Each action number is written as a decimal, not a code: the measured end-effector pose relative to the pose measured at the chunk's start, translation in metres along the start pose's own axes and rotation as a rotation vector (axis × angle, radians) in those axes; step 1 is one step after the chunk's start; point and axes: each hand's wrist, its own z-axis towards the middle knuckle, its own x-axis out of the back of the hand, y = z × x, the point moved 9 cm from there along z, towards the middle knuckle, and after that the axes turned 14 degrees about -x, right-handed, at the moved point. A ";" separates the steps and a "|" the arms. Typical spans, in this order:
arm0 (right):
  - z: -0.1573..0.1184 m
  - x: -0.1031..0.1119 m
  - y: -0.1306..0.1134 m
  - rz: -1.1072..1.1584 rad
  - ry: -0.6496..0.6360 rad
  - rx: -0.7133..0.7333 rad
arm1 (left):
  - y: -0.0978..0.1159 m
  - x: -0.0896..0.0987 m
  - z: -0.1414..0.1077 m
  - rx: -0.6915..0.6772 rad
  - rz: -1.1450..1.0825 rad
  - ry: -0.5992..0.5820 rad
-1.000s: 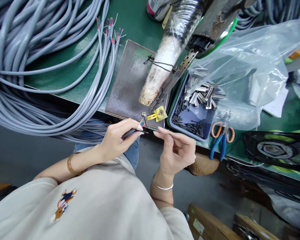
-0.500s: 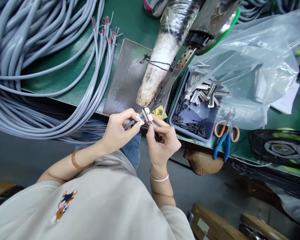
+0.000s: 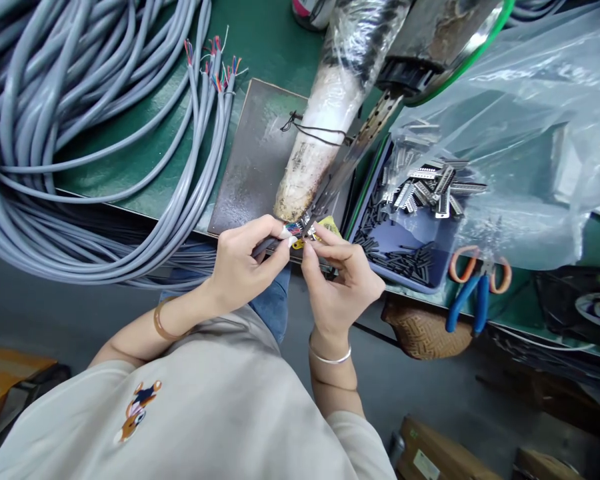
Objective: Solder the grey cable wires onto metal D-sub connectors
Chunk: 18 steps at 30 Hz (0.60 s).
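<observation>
My left hand (image 3: 247, 263) pinches the end of a grey cable (image 3: 265, 247), where thin coloured wires (image 3: 294, 229) fan out. My right hand (image 3: 343, 273) has its thumb and index finger closed on a small metal connector (image 3: 310, 230) at the wire ends. Both hands meet at the table's front edge, just below the tip of a white plastic-wrapped tube (image 3: 305, 167) and a soldering iron's dark tip. A yellow piece (image 3: 330, 225) shows behind my right fingers.
Grey cables (image 3: 40, 100) lie coiled at the left. A blue bin (image 3: 433, 283) of connectors (image 3: 443, 190) and black sleeves stands right, beside orange-and-blue pliers (image 3: 480, 287) and a clear plastic bag (image 3: 525, 100). A brown board (image 3: 260, 140) lies under the tube.
The connector has turned and now sits close under the tube and iron tip, partly hidden. My right hand has shifted slightly right. The whole view has also moved a little.
</observation>
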 end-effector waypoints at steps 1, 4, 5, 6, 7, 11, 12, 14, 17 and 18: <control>0.001 0.001 -0.002 -0.005 0.003 0.010 | 0.001 0.001 0.001 -0.004 0.005 0.004; 0.002 0.002 -0.007 -0.024 0.005 0.034 | -0.002 0.001 0.000 0.045 -0.028 0.003; 0.002 0.002 -0.007 -0.027 0.004 0.041 | -0.005 0.000 -0.001 0.090 -0.055 -0.005; 0.001 0.002 -0.007 -0.026 0.000 0.043 | -0.009 -0.001 -0.002 0.142 -0.084 -0.017; 0.000 0.002 -0.006 -0.025 -0.008 0.043 | -0.012 -0.002 -0.004 0.195 -0.111 -0.031; -0.002 0.001 0.000 -0.053 -0.037 0.026 | -0.020 -0.006 -0.009 0.302 -0.163 -0.060; -0.002 0.000 0.001 -0.066 -0.036 0.028 | -0.020 -0.007 -0.010 0.302 -0.164 -0.063; -0.002 0.000 0.000 -0.086 -0.026 0.034 | -0.019 -0.008 -0.009 0.287 -0.157 -0.065; 0.000 0.000 -0.002 -0.106 -0.002 0.041 | -0.014 -0.006 -0.006 0.236 -0.139 -0.047; 0.002 0.000 -0.004 -0.113 0.010 0.045 | -0.012 -0.005 -0.004 0.213 -0.134 -0.036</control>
